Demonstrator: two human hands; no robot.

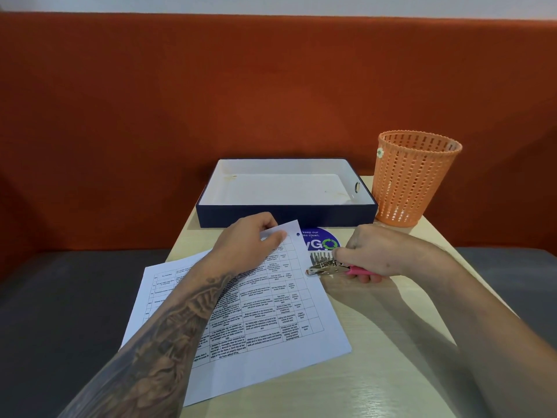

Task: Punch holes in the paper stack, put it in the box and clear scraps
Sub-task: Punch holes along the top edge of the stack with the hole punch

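Head view. Paper stack [256,312] lies flat on the desk [376,357], in front of the box and offset to its left, printed tables facing up. Left hand [253,236] sits on the stack's far corner, just in front of the box; its fingers [275,237] pinch that corner, which is lifted slightly. One punched hole [298,234] sits near that corner. Box [286,217] is dark blue outside, white inside, open, at the desk's far edge. A round blue sticker [322,241] lies in front of the box. Hole punch [328,267] is in front of the box's right end, metal head at the stack's right edge. Right hand [379,254] has its fingers [366,278] wrapped round the pink handles. An orange mesh basket [413,182] stands upright just right of the box.
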